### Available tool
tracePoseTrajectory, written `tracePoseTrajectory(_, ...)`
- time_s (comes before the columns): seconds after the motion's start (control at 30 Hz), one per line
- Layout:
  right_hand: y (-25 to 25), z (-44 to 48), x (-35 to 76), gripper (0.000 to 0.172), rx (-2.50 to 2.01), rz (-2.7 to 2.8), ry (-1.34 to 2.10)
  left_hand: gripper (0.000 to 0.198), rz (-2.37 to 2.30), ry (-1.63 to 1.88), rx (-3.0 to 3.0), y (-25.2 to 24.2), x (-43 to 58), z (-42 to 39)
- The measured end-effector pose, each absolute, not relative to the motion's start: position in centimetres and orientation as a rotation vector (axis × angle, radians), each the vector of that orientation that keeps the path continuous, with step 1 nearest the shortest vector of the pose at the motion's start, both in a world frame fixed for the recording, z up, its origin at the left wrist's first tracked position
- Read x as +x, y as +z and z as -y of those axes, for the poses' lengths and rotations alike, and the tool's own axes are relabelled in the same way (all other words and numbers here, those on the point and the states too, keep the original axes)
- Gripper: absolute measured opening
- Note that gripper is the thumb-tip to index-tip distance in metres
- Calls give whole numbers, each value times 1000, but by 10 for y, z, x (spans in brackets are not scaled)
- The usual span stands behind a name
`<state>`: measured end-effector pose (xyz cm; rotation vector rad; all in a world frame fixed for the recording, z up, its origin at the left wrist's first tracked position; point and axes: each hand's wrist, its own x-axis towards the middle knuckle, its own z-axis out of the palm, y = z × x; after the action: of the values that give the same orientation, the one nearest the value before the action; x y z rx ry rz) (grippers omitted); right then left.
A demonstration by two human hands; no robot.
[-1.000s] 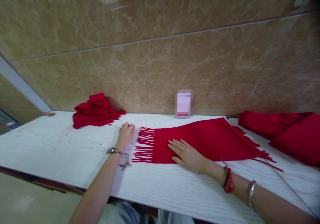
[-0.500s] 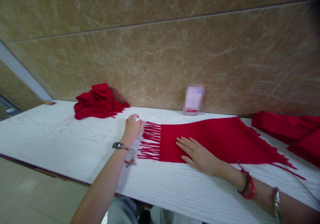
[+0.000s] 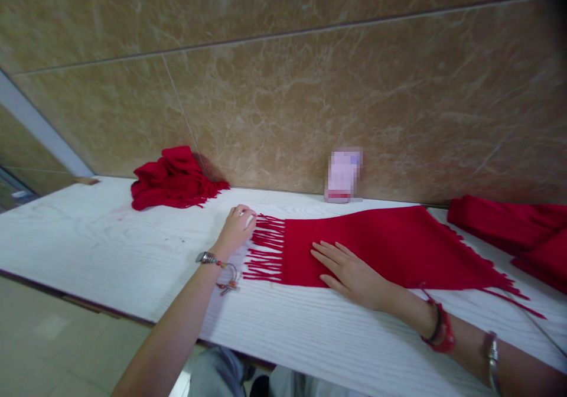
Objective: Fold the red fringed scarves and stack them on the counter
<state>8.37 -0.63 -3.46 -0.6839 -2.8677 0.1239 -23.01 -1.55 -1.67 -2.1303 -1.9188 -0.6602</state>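
Observation:
A red scarf [image 3: 381, 246] lies flat along the white table [image 3: 110, 249], its fringed end pointing left. My right hand [image 3: 349, 270] rests flat on the scarf, fingers stretched out toward the fringe. My left hand [image 3: 237, 228] sits at the upper left tassels with its fingers curled together at the fringe; I cannot make out whether any tassels are pinched in them. Both wrists wear bracelets.
A crumpled heap of red scarves [image 3: 172, 178] sits at the back left against the marble wall. More red cloth [image 3: 522, 231] lies at the right. A small pink box [image 3: 342, 175] stands against the wall. The table's front edge runs close to my body.
The view shifted right over the first half second. My left hand crept slightly right and up along the fringe. My right hand stayed flat on the scarf.

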Motion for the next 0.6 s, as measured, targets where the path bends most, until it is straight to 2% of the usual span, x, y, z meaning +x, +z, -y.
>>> tracePoseTrajectory(0.17,-34,6,83,51,-684,2853,132,29,1861,-535,-2372,-27,-214,15)
tracePoseTrajectory(0.4,-35,6,83,50,-669,2838,125,27,2197,-583,-1672,-20,-234,17)
tracePoseTrajectory(0.5,-33,7,82,51,-673,2857,121,30,1920,-624,-2050,-19,-225,12)
tracePoseTrajectory(0.6,-30,8,82,51,-671,2862,125,31,1717,-454,-2387,-20,-215,10)
